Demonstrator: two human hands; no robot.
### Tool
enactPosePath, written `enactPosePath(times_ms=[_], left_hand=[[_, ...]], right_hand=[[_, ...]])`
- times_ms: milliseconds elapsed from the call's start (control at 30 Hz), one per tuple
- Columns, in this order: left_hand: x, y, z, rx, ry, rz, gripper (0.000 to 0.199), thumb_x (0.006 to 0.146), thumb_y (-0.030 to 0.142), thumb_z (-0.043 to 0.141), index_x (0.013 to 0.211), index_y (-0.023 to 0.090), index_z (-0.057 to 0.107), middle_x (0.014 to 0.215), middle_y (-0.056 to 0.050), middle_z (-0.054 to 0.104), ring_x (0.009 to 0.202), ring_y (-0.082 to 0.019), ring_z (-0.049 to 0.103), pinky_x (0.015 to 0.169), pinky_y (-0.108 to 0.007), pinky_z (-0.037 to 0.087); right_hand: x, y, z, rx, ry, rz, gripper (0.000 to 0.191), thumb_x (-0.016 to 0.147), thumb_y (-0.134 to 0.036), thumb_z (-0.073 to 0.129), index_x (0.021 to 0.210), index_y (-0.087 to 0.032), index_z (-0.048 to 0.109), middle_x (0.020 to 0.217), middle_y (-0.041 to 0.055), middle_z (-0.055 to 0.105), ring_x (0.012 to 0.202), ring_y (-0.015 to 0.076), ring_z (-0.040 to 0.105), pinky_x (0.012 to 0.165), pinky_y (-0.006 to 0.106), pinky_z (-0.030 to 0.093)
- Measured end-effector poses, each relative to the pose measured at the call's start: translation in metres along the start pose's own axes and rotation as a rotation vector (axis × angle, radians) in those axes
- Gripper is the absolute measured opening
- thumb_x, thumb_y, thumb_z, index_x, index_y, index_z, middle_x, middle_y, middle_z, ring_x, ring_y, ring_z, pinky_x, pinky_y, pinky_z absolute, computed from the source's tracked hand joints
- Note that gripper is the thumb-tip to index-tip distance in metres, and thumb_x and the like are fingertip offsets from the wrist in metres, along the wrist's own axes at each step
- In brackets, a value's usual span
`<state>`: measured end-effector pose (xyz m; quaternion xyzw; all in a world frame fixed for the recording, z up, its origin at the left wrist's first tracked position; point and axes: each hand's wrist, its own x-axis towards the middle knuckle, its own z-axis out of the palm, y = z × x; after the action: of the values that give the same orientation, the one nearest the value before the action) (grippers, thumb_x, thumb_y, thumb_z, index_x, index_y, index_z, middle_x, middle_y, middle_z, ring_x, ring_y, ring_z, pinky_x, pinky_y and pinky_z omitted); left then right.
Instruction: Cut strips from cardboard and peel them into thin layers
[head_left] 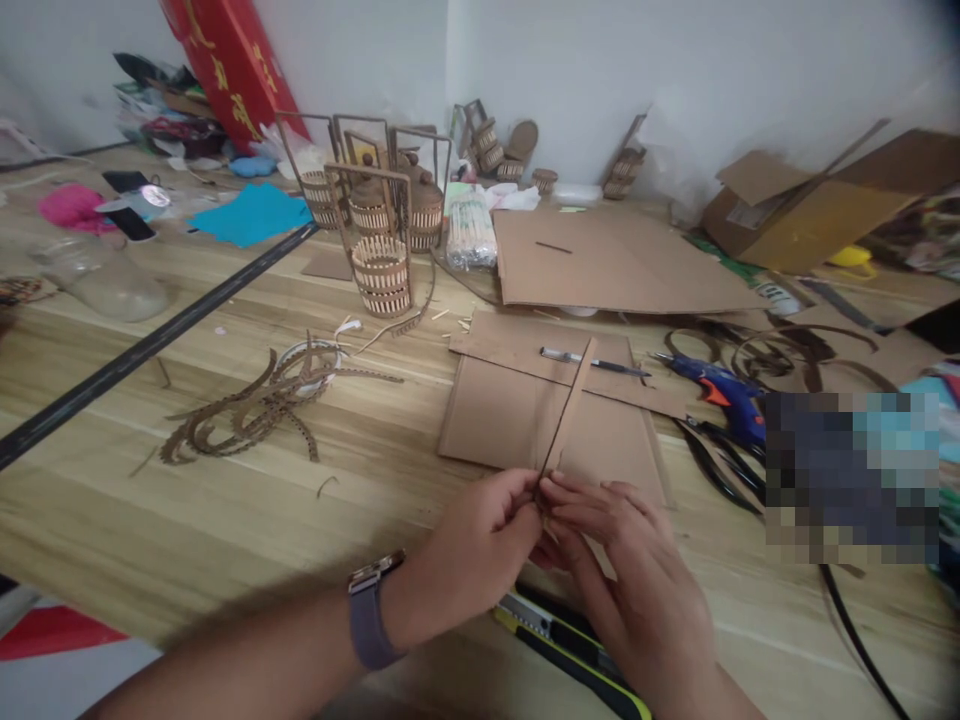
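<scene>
Between my two hands a narrow brown cardboard strip [574,400] is pinched, its free end pointing away over a flat cardboard piece [487,410]. My left hand [495,540], with a watch on the wrist, grips the strip's near end between thumb and fingers. Fingers of my right hand [626,560] close on the same end from the other side. Where the fingertips meet, the strip's end is hidden. A pen [562,357] lies on the cardboard beyond the hands. Partly under my right hand is a yellow and black utility knife [570,645].
Small slatted cardboard baskets [381,280] with tall handles stand at the back. Curled cardboard strips [262,400] lie to the left. On the right are a blue glue gun [720,390], black-handled scissors [716,465] and a cardboard box [810,205]. A large cardboard sheet [622,260] lies behind.
</scene>
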<state>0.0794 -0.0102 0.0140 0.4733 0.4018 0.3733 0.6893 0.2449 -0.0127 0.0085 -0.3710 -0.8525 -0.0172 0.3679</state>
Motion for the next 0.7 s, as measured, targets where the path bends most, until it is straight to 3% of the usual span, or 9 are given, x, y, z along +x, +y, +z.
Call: enactPosePath(times_ms=[200, 333, 467, 600, 700], left_hand=[[-0.0024, -0.0055, -0.0013, 0.046, 0.004, -0.032, 0.025, 0.093, 0.017, 0.044, 0.105, 0.015, 0.066, 0.08, 0.0, 0.062, 0.067, -0.01, 0.062, 0.063, -0.019, 0.05], [-0.0024, -0.0032, -0.0012, 0.045, -0.023, -0.046, 0.023, 0.095, 0.024, 0.047, 0.107, 0.016, 0.065, 0.086, -0.002, 0.064, 0.068, -0.01, 0.063, 0.064, -0.02, 0.051], [-0.0011, 0.0, -0.0006, 0.034, -0.048, -0.019, 0.027, 0.098, 0.034, 0.047, 0.108, 0.015, 0.064, 0.085, -0.002, 0.064, 0.069, -0.01, 0.063, 0.065, -0.02, 0.052], [-0.0014, 0.0005, -0.0014, 0.084, -0.03, 0.017, 0.028, 0.099, 0.03, 0.044, 0.11, 0.015, 0.065, 0.09, -0.004, 0.067, 0.072, -0.01, 0.064, 0.068, -0.02, 0.052], [-0.0028, 0.0002, -0.0015, 0.126, -0.011, 0.018, 0.028, 0.099, 0.028, 0.044, 0.11, 0.014, 0.066, 0.083, -0.003, 0.066, 0.069, -0.011, 0.064, 0.065, -0.02, 0.051]], right_hand=[[0.0024, -0.0045, -0.005, 0.01, 0.043, 0.065, 0.008, 0.096, -0.019, 0.053, 0.099, -0.024, 0.058, 0.095, 0.0016, 0.078, 0.091, 0.0171, 0.073, 0.084, 0.034, 0.05], [0.0037, -0.0064, -0.0074, 0.025, 0.054, 0.106, 0.009, 0.096, -0.02, 0.051, 0.099, -0.026, 0.057, 0.094, 0.0019, 0.077, 0.09, 0.0196, 0.074, 0.077, 0.035, 0.053], [0.0031, -0.0047, -0.0055, 0.017, 0.073, 0.073, 0.009, 0.097, -0.02, 0.051, 0.101, -0.025, 0.057, 0.094, 0.0024, 0.077, 0.09, 0.0186, 0.074, 0.08, 0.034, 0.052], [0.0007, -0.0008, -0.0009, 0.002, 0.05, 0.054, 0.007, 0.095, -0.023, 0.056, 0.101, -0.025, 0.059, 0.1, 0.0025, 0.078, 0.095, 0.0198, 0.073, 0.087, 0.037, 0.047], [-0.0015, 0.0004, 0.0004, -0.011, 0.026, 0.048, 0.01, 0.095, -0.019, 0.055, 0.102, -0.025, 0.06, 0.105, 0.0021, 0.078, 0.099, 0.0198, 0.072, 0.093, 0.038, 0.044]])
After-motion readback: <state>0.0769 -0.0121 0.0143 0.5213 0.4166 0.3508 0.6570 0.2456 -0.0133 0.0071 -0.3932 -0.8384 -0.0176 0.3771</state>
